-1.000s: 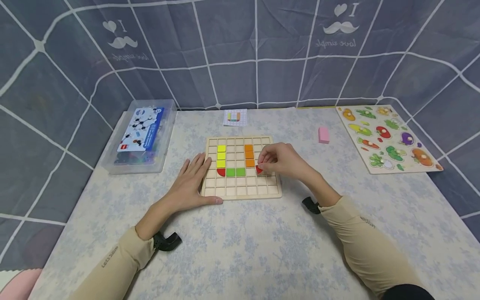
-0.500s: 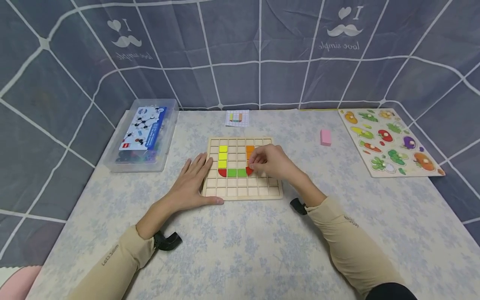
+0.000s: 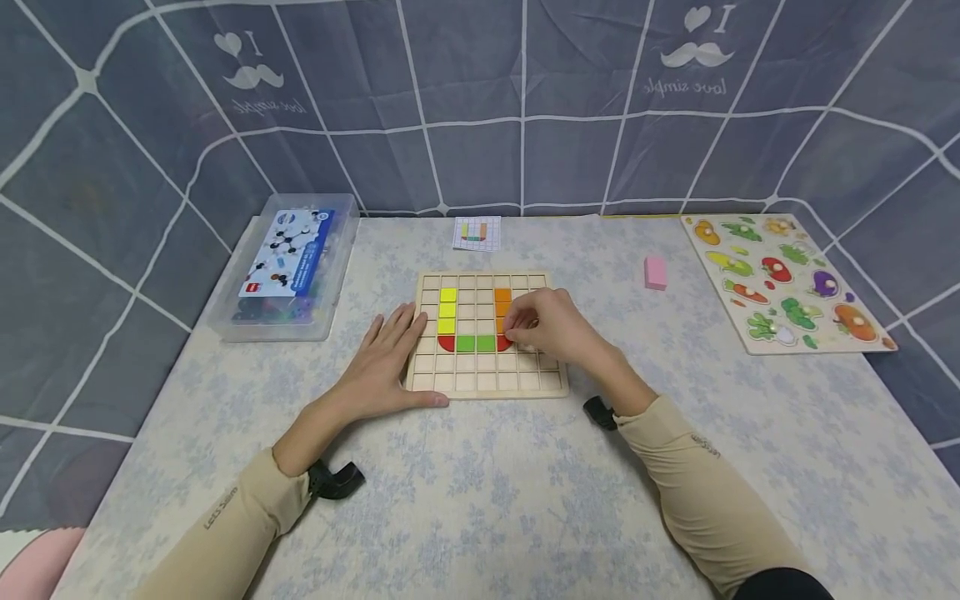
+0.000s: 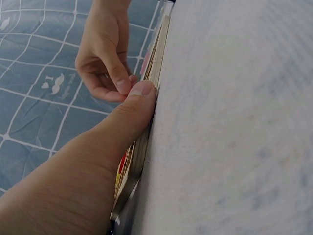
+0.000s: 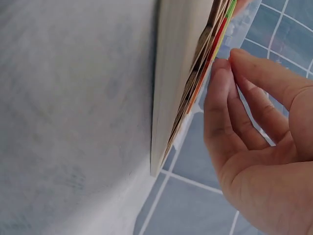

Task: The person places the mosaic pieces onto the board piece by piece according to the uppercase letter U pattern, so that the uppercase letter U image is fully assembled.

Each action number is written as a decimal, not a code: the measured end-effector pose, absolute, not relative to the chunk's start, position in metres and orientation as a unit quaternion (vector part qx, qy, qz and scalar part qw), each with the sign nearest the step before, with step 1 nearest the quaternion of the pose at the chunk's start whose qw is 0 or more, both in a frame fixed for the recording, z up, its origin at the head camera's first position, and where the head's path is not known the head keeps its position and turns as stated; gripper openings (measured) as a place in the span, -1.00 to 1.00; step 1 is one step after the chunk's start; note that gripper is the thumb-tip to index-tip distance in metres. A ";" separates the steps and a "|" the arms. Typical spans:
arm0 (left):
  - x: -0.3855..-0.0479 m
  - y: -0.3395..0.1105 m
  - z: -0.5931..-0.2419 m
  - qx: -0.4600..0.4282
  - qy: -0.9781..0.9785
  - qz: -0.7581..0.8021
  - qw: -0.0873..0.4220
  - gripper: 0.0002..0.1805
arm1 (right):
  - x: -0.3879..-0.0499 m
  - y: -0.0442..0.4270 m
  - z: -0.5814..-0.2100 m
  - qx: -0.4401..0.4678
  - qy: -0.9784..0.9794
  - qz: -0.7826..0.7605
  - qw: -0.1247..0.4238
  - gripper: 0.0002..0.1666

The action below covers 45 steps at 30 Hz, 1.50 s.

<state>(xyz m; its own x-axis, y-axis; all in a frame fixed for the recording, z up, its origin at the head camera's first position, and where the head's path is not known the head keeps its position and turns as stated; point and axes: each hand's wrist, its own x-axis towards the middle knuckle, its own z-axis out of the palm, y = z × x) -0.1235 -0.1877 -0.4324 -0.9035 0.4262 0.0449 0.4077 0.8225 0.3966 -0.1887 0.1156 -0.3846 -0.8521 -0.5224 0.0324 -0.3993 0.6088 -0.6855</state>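
Observation:
My left hand rests along the left side of a wooden grid board, fingers spread, its thumb on the front edge. In the grid lie yellow square tiles at left, green ones along the bottom, and orange ones at right. A rounded red tile sits at the lower left corner of this U shape. At the lower right corner, my right hand has thumb and bent fingertips on a second rounded red tile, partly covered. In the right wrist view its fingertips meet close beside the board.
Behind the board lies a pattern card showing a coloured U. A clear plastic box with a blue label stands at left. On the right are a pink block and a vegetable puzzle board. A tile-patterned curtain hangs behind.
My right hand has moved left with the red tile, which now lies flat in the cell beneath the orange column. The left hand stays on the board.

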 end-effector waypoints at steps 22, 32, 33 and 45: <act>-0.124 -0.188 -0.428 0.219 0.955 0.198 0.021 0.47 | -0.194 0.118 -0.381 -0.265 0.889 -0.365 0.079 -0.92; -0.124 -0.187 -0.430 0.220 0.954 0.201 0.022 0.48 | -0.197 0.116 -0.386 -0.339 0.887 -0.306 0.069 -0.75; -0.124 -0.188 -0.430 0.219 0.955 0.200 0.023 0.48 | -0.197 0.116 -0.386 -0.340 0.888 -0.305 0.063 -0.75; -0.125 -0.187 -0.430 0.219 0.955 0.198 0.025 0.48 | -0.208 0.110 -0.376 -0.352 0.904 -0.237 0.041 -0.69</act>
<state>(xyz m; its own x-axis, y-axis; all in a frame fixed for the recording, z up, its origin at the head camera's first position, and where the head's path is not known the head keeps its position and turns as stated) -0.1246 -0.1867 -0.4300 -0.9024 0.4292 0.0391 0.4093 0.8251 0.3895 -0.2079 0.1104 -0.3763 -0.7483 -0.6568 0.0933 -0.6182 0.6393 -0.4574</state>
